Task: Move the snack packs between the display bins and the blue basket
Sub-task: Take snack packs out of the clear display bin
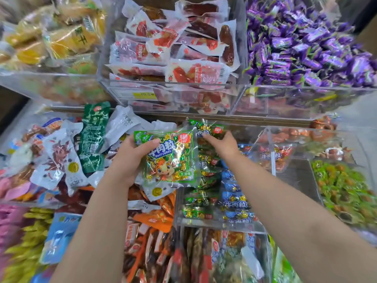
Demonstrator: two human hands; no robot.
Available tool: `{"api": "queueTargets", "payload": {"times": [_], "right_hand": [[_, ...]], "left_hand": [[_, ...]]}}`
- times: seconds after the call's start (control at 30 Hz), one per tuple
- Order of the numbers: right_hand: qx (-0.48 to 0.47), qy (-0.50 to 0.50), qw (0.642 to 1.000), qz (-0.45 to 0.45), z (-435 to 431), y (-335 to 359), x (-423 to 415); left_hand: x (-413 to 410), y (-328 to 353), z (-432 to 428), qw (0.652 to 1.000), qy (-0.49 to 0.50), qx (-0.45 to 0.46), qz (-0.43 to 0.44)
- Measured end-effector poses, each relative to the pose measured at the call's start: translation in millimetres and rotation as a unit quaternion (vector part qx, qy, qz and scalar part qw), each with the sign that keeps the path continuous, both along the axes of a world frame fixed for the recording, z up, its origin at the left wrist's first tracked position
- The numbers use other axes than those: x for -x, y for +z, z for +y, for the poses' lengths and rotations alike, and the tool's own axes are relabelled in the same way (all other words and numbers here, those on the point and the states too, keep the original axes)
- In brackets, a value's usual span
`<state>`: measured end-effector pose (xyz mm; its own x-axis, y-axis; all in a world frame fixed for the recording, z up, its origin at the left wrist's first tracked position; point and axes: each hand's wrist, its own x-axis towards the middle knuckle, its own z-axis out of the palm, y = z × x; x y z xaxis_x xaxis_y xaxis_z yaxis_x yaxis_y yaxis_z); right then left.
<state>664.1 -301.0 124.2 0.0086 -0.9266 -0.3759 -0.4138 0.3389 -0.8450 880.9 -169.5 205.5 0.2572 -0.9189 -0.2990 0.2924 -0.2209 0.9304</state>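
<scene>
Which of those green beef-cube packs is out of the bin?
The green pack with the cartoon animal showing, gripped by the left hand. The other green packs stand filed in the clear bin; the right hand touches the rearmost pack.

Left hand point(130, 160) is gripping the green pack point(171, 158) at its left edge, thumb across its front; right hand point(221, 145), just right of it, is pinching a second pack point(205, 125).

Beef-cube bin point(220, 226) open above (clear walls point(272, 160) close its sides).
</scene>
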Motion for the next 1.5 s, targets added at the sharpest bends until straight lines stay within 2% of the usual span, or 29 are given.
{"api": "queueTargets", "payload": {"times": [0.07,0.27,0.37,0.43,0.5,0.57,0.63,0.67,0.77,0.9,1.0,1.13,1.27,1.4,1.5], "right_hand": [[0.011,-0.019,1.000,-0.013,-0.7,-0.8,1.6],[-0.002,0.008,0.999,0.052,-2.2,6.9,2.7],[0.030,-0.077,0.996,0.023,12.7,16.7,10.4],[0.084,-0.138,0.986,-0.036,30.3,26.6,19.8],[0.049,-0.080,0.984,-0.154,52.0,42.2,24.7],[-0.049,0.055,0.975,-0.211,71.4,54.8,23.1],[-0.077,0.145,0.969,-0.187,85.1,56.8,20.1],[-0.073,0.148,0.971,-0.170,88.3,55.5,20.1],[-0.057,0.107,0.973,-0.195,83.8,50.8,31.0],[0.009,-0.009,0.982,-0.189,63.2,45.1,51.5],[0.060,-0.045,0.990,-0.116,51.5,35.5,51.8],[0.105,0.010,0.994,-0.010,44.8,12.0,21.0],[0.059,0.025,0.994,0.083,39.2,-4.3,4.4],[0.008,0.059,0.997,0.056,31.3,-2.7,10.9],[0.003,0.005,1.000,-0.012,31.8,6.4,16.7]], "left_hand": [[0.7,-0.7,0.2,1.000,0.009,0.002,0.011],[9.1,2.2,2.0,1.000,-0.003,0.002,0.012],[13.6,3.2,1.6,1.000,-0.007,0.002,0.004],[17.2,2.0,0.3,1.000,-0.009,0.003,-0.006],[23.8,1.1,-2.3,0.999,-0.006,-0.012,-0.030],[33.0,0.9,-5.8,0.998,0.001,-0.034,-0.060],[42.6,4.4,-8.1,0.996,0.009,-0.053,-0.066],[47.8,8.1,-9.0,0.996,0.012,-0.065,-0.067],[53.9,13.5,-9.4,0.992,0.025,-0.082,-0.095],[33.1,14.6,-5.3,0.985,0.140,-0.067,-0.077],[21.0,14.1,-2.4,0.985,0.152,-0.074,-0.040],[17.0,12.6,2.0,0.986,0.151,-0.070,-0.021],[13.8,2.7,2.3,0.986,0.151,-0.068,-0.028],[13.9,0.9,2.3,0.988,0.139,-0.059,-0.017],[17.6,0.6,-0.3,0.988,0.133,-0.070,-0.023]]}}
